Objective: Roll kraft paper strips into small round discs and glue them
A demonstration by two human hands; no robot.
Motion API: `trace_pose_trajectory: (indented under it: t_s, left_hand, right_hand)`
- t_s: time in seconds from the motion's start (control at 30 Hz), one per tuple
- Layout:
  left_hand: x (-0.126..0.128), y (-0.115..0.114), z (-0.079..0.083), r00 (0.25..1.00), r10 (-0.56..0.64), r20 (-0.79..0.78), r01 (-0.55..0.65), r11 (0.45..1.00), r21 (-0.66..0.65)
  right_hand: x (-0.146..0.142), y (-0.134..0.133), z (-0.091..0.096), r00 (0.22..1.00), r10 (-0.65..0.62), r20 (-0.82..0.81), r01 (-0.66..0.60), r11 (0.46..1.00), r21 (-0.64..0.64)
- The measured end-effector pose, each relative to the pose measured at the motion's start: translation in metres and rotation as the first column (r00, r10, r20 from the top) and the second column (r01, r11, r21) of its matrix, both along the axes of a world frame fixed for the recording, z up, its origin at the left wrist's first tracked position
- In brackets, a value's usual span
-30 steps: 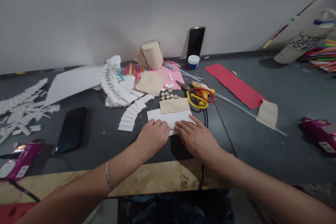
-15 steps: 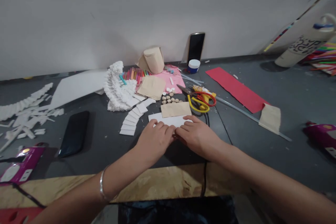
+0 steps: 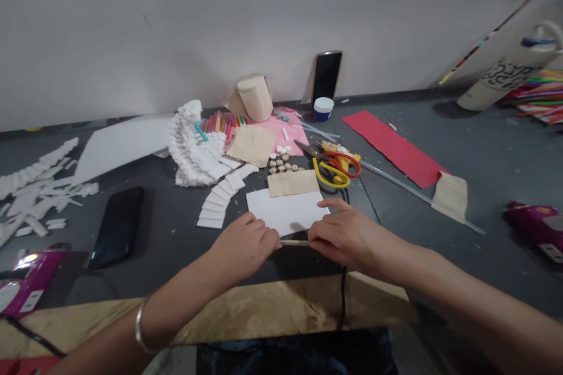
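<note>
My left hand (image 3: 241,249) and my right hand (image 3: 347,237) pinch the two ends of a thin rolled paper stick (image 3: 294,242), held just above the dark table near its front edge. Both hands have their fingers closed on it. Just beyond the stick lies a white sheet of paper (image 3: 285,211), with a tan paper rectangle (image 3: 292,182) at its far edge. A row of small white paper cards (image 3: 220,199) fans out to the left of the sheet.
Yellow and red scissors (image 3: 336,167), small round beads (image 3: 284,163), a red paper strip (image 3: 393,146), a white ruffled paper shape (image 3: 191,143), a black phone (image 3: 116,225), an upright phone (image 3: 326,76), purple glue guns (image 3: 536,222) and a black cable (image 3: 343,281) surround the hands.
Both hands drew back toward me off the white sheet, which now lies uncovered. They now hold a thin paper stick stretched between them.
</note>
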State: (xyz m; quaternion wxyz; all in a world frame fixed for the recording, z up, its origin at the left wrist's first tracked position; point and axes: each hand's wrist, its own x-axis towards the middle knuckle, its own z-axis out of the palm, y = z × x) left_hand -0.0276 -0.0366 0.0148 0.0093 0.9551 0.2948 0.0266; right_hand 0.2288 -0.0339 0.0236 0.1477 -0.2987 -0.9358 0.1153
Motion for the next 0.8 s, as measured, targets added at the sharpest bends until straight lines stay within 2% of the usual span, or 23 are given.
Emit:
trace_pose_trajectory:
  t_s: [0.07, 0.1, 0.13, 0.17, 0.2, 0.27, 0.33, 0.4, 0.43, 0.57, 0.7, 0.8]
  left_hand:
    - [-0.015, 0.000, 0.002, 0.988, 0.153, 0.017, -0.151, 0.983, -0.104]
    - [-0.019, -0.001, 0.003, 0.955, 0.291, 0.063, -0.277, 0.945, -0.173]
    - [-0.021, -0.002, 0.005, 0.878, 0.457, 0.144, -0.409, 0.871, -0.272]
    - [-0.020, -0.003, 0.006, 0.757, 0.609, 0.237, -0.488, 0.768, -0.414]
    - [-0.016, -0.005, 0.006, 0.636, 0.705, 0.314, -0.473, 0.678, -0.563]
    - [-0.001, -0.008, 0.006, 0.492, 0.773, 0.401, -0.271, 0.574, -0.773]
    - [0.017, -0.009, 0.005, 0.395, 0.811, 0.432, -0.065, 0.494, -0.867]
    - [0.031, -0.009, 0.004, 0.305, 0.851, 0.427, 0.069, 0.428, -0.901]
    - [0.036, -0.009, 0.003, 0.274, 0.861, 0.428, 0.115, 0.412, -0.904]
    - [0.042, -0.005, 0.002, 0.199, 0.884, 0.422, 0.194, 0.387, -0.902]
    - [0.044, -0.003, -0.002, 0.108, 0.923, 0.369, 0.230, 0.338, -0.913]
    - [0.048, 0.000, -0.004, 0.034, 0.932, 0.361, 0.246, 0.343, -0.907]
  right_hand:
    - [0.010, 0.000, 0.001, 0.995, -0.065, -0.074, 0.051, 0.983, -0.177]
    - [0.013, 0.000, 0.001, 0.984, -0.134, -0.118, 0.097, 0.956, -0.279]
    - [0.014, 0.000, 0.001, 0.963, -0.219, -0.157, 0.144, 0.910, -0.389]
    - [0.014, 0.000, 0.000, 0.935, -0.300, -0.187, 0.171, 0.848, -0.502]
    - [0.011, -0.001, -0.001, 0.903, -0.370, -0.216, 0.173, 0.776, -0.607]
    - [0.000, -0.003, -0.004, 0.842, -0.464, -0.274, 0.100, 0.634, -0.767]
    - [-0.014, -0.006, -0.008, 0.783, -0.531, -0.325, 0.007, 0.529, -0.848]
    - [-0.024, -0.008, -0.012, 0.737, -0.582, -0.344, -0.054, 0.457, -0.888]
    - [-0.027, -0.009, -0.014, 0.720, -0.603, -0.344, -0.074, 0.426, -0.902]
    - [-0.032, -0.010, -0.019, 0.693, -0.640, -0.332, -0.138, 0.335, -0.932]
    - [-0.035, -0.009, -0.021, 0.694, -0.636, -0.337, -0.174, 0.307, -0.936]
    - [-0.038, -0.008, -0.022, 0.694, -0.653, -0.303, -0.151, 0.280, -0.948]
